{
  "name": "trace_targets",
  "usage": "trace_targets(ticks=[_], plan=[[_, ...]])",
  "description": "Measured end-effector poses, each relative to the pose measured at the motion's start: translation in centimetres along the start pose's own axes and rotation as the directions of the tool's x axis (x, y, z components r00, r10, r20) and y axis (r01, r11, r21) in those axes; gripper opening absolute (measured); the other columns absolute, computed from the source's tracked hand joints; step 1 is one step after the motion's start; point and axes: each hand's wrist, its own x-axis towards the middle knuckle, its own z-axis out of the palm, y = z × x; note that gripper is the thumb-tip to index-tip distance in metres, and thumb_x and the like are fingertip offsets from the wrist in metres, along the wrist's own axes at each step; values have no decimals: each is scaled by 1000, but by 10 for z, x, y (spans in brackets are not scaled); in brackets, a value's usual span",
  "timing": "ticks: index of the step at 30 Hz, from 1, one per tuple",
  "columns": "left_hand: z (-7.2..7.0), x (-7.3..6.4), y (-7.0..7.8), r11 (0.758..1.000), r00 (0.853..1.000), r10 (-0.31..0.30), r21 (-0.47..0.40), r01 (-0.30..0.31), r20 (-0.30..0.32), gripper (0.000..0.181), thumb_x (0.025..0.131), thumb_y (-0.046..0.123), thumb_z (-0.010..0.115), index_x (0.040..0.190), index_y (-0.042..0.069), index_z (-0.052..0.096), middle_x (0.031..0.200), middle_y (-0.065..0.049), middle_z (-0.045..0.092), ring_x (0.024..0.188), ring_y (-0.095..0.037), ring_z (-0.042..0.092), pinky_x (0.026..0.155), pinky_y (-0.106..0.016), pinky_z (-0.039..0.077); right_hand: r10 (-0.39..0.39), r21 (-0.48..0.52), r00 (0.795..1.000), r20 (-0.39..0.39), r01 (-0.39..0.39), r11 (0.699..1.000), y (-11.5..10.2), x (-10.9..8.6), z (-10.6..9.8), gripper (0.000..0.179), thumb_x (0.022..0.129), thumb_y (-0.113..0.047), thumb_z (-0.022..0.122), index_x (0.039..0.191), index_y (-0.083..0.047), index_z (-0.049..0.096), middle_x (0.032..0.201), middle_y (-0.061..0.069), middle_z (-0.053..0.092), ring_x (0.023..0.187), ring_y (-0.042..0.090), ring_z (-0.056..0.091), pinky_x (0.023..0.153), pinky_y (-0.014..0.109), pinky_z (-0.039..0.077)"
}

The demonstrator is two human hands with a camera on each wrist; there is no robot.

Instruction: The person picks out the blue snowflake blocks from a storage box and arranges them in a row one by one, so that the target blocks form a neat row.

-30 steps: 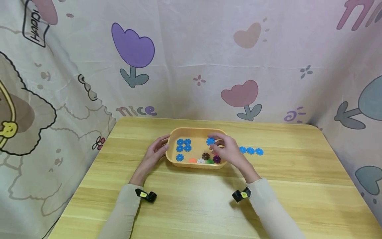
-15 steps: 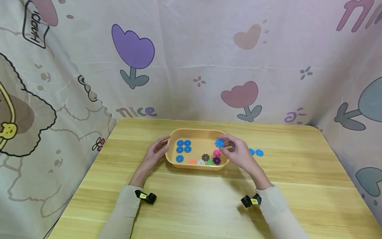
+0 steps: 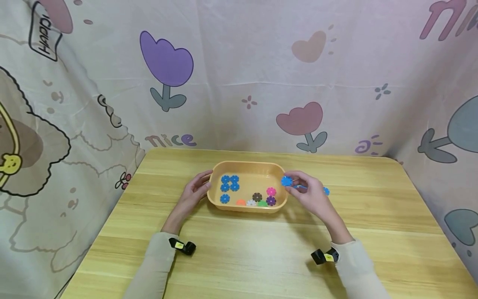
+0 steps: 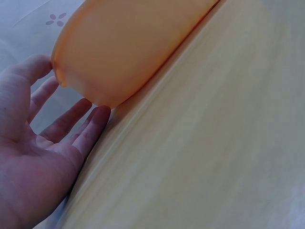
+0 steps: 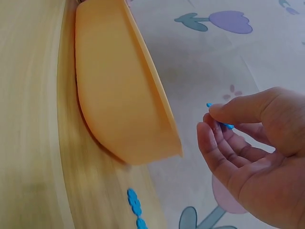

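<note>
Between the thumb and fingers of my right hand (image 3: 310, 191) is a blue snowflake-shaped plastic disc (image 3: 286, 181), pinched at the tray's right rim in the head view. In the right wrist view the fingers largely hide this disc (image 5: 228, 126). My left hand (image 3: 192, 195) touches the left end of the shallow yellow-orange tray (image 3: 246, 209). Its fingertips rest against the tray's end wall (image 4: 109, 62) in the left wrist view, loosely bent. Several blue discs (image 3: 225, 198) lie at the tray's left side.
Pink (image 3: 271, 191), purple (image 3: 271, 201), brown (image 3: 257, 197), white (image 3: 251, 203), green (image 3: 262, 204) and orange pieces (image 3: 241, 202) lie in the tray's front right part. A row of blue discs (image 5: 134, 202) lies on the wooden table (image 3: 239, 257), right of the tray. A patterned curtain (image 3: 239, 58) hangs behind.
My right hand has moved right with the blue disc, from over the tray's inside to its right rim, now covering part of the row on the table. My left hand has stayed put.
</note>
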Motion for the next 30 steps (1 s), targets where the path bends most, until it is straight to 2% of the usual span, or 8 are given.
trace_targets(ticks=[7,17,26,30], plan=[[0,-2,-1,1000,1000,-13,17,13,-15,50,105,28,62,152,18,49,155,-14,46,137,-34,50,102,-33,53,10,-14,1000,-28,-10,1000,8,-7,-15,38,90,5,75,127,-1,68,108,15,72,95,26,67,84,26,60],[-3,-4,-2,1000,1000,-12,12,13,-15,49,105,27,62,152,19,49,155,-12,47,137,-32,50,102,-34,53,20,18,997,-77,-19,1000,18,-10,-38,38,91,7,73,128,5,65,115,21,69,94,9,65,84,17,57],[-1,-1,-1,1000,1000,-4,19,4,-7,51,106,24,59,154,15,46,156,-17,44,138,-34,49,103,-33,52,59,-9,994,-88,-60,998,27,-15,-57,41,93,2,73,133,4,63,124,23,67,100,4,64,81,16,57],[0,1,0,1000,1000,-6,6,6,-2,50,106,23,60,153,14,47,155,-17,45,138,-36,49,102,-33,52,83,-56,991,-105,-89,994,33,-18,-68,42,95,-3,72,136,1,63,127,23,67,103,3,64,80,13,55]])
